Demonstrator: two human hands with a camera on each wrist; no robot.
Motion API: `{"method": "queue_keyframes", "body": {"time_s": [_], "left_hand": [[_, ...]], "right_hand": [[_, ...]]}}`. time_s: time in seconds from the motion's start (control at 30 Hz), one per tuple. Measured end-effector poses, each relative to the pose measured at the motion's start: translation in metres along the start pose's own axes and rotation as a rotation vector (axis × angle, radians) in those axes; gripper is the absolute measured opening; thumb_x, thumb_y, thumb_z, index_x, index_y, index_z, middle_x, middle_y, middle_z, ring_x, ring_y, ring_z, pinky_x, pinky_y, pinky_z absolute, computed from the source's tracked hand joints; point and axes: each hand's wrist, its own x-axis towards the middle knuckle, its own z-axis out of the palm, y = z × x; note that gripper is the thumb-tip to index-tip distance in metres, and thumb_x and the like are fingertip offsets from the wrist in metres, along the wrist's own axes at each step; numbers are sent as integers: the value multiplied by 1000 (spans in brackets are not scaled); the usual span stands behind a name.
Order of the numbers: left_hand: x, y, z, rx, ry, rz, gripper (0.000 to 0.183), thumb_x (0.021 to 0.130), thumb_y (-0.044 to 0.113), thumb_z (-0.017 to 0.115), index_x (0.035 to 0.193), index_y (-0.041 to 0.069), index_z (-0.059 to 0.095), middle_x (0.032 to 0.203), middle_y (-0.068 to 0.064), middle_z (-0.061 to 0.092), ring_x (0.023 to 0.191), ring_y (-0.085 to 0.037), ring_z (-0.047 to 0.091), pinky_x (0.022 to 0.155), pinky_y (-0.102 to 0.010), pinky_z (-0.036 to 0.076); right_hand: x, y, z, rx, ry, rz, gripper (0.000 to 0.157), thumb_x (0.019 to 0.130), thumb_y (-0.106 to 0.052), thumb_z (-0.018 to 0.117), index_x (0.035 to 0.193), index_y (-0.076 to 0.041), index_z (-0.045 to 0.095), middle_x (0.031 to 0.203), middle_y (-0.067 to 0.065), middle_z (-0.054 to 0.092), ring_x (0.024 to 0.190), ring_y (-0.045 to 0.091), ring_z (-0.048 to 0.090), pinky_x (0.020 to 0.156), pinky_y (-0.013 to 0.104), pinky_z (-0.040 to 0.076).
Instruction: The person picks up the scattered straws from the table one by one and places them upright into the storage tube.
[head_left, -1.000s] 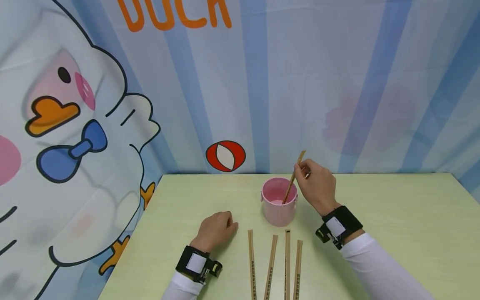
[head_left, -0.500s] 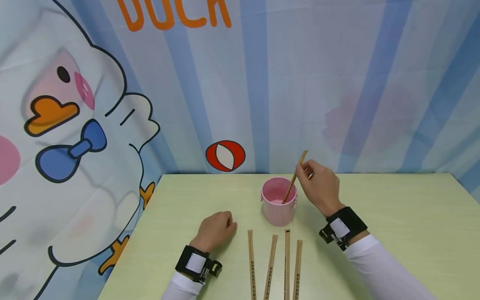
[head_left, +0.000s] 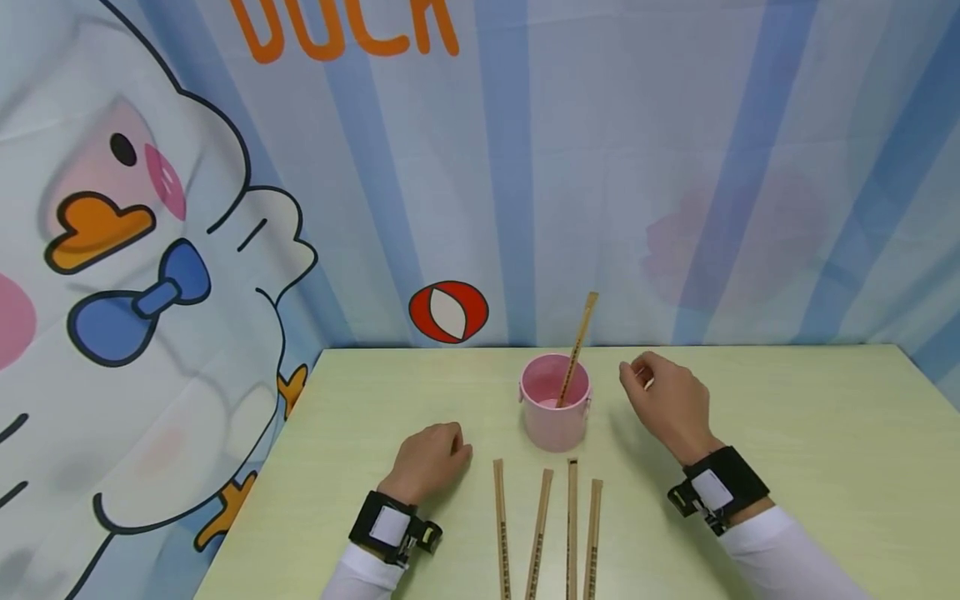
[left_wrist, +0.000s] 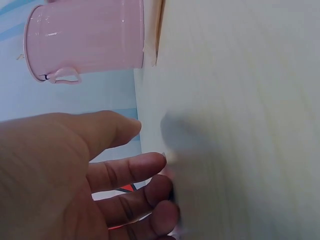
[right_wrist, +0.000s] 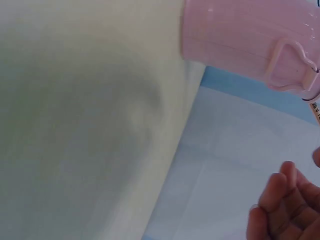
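Note:
A small pink bucket (head_left: 555, 428) stands upright near the back of the table. One slim tan stick with dark print (head_left: 580, 338) leans inside it, its upper end well above the rim. My right hand (head_left: 670, 402) hovers to the right of the bucket, fingers loosely bent and holding nothing. In the right wrist view, the bucket's loop-shaped side lug (right_wrist: 274, 75) shows above the fingers. My left hand (head_left: 424, 460) rests on the table, front left of the bucket, with relaxed fingers (left_wrist: 131, 169) around nothing.
Several similar tan sticks (head_left: 572, 525) lie side by side on the pale table (head_left: 810, 467), in front of the bucket, running past the bottom edge of the head view. Behind the table hangs a blue-striped cloth (head_left: 600, 167) with a duck print.
My right hand has let go of the stick and moved right and toward me. The stick now leans in the bucket by itself, more upright. My left hand has stayed still.

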Motion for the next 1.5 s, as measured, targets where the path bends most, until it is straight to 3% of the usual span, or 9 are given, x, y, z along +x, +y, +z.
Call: {"method": "queue_keyframes", "body": {"time_s": [0.27,0.63,1.13,1.5], "left_hand": [[0,0,2,-3,8,13,23,89,27,58,71,16,49,61,4,45,56,-10,42,51,-28,36],[1,-3,2,4,5,2,23,89,26,57,71,16,48,61,4,45,55,-11,42,51,-29,36],[2,-1,3,4,-11,-6,23,89,28,58,71,16,49,61,3,45,55,-11,42,51,-28,36],[-1,15,0,-20,-116,-8,26,89,34,58,71,16,50,61,4,45,56,-11,43,52,-28,36]], "right_hand": [[-33,20,-20,-101,-246,94,21,88,-24,51,81,-9,63,57,-2,53,45,13,44,40,32,35],[-58,29,-29,-114,-454,140,12,85,-15,53,76,-11,59,51,-2,45,46,15,41,42,31,31],[-64,32,-26,-124,-622,219,12,85,-18,55,74,-11,57,58,0,48,53,16,45,47,32,33],[-60,33,-28,-94,-679,221,17,86,-21,54,73,-11,57,59,1,48,53,16,44,48,31,33]]}}
